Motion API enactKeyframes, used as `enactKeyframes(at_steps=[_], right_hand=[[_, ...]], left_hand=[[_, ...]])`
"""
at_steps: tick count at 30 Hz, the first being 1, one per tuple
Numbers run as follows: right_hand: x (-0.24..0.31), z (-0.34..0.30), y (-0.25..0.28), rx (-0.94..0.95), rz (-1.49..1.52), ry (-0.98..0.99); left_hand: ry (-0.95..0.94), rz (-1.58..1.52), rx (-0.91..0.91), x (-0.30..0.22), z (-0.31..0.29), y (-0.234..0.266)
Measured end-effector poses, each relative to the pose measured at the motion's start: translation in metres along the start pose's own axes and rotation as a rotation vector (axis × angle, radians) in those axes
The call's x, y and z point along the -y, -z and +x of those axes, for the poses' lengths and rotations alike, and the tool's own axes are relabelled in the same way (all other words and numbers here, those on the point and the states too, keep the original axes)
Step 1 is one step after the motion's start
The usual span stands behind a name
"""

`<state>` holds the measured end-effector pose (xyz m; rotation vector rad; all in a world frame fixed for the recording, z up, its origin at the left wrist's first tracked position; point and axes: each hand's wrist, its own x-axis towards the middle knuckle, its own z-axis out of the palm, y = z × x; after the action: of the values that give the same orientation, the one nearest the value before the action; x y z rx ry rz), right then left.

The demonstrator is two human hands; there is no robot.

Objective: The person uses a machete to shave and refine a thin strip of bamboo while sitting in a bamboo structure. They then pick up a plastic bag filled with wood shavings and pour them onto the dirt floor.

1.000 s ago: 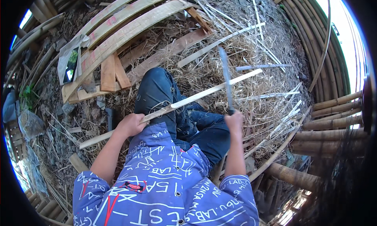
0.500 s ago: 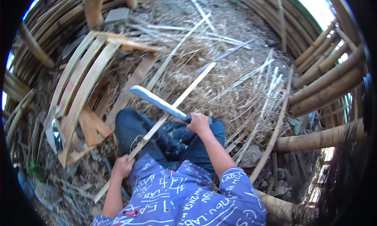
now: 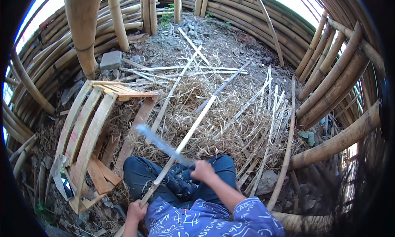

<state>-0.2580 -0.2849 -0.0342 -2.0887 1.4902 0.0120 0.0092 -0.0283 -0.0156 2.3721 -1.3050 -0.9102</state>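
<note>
My right hand (image 3: 203, 171) is wrapped round the dark handle of a machete (image 3: 158, 144), whose grey blade points to the upper left and is slightly blurred. The blade crosses over a long pale bamboo strip (image 3: 193, 128) and appears to touch it. Closed about the strip's lower part, my left hand (image 3: 136, 211) holds it beside my left knee. From there the strip slants up and away to the right, above my crossed legs (image 3: 164, 179) in dark trousers. Thin curled fibre hangs off the strip near my left hand.
Dry shavings (image 3: 193, 93) cover the ground ahead, with several thin strips (image 3: 177, 84) lying over them. At the left stands a wooden slatted crate (image 3: 88, 126). A grey block (image 3: 111, 60) sits behind it. Bamboo rails (image 3: 255, 27) and posts (image 3: 84, 27) enclose the place.
The whole view has tilted up, so everything appears lower and more far fence shows. The machete remains across the strip, its blade now blurred; both hands keep their hold.
</note>
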Motion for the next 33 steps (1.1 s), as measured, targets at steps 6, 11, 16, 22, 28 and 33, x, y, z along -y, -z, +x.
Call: enactKeyframes(at_steps=[6,11,16,22,28,33], right_hand=[[0.041,0.000,-0.017,0.053,0.027,0.202],[0.024,0.027,0.014,0.106,-0.215,0.270],[0.032,0.030,0.028,0.087,-0.244,0.313],[0.014,0.035,0.031,0.085,-0.342,0.309],[-0.011,0.036,0.045,0.046,-0.379,0.141],[-0.093,0.051,0.107,-0.239,-0.273,-0.314]], left_hand=[[-0.036,-0.079,-0.114,0.015,-0.003,-0.020],[0.021,-0.033,-0.093,-0.014,-0.005,-0.003],[0.016,-0.109,-0.104,0.007,-0.003,-0.014],[-0.020,-0.109,-0.104,0.000,-0.003,-0.005],[-0.012,-0.073,-0.088,0.000,-0.004,0.000],[-0.055,-0.029,-0.073,0.005,0.002,0.000]])
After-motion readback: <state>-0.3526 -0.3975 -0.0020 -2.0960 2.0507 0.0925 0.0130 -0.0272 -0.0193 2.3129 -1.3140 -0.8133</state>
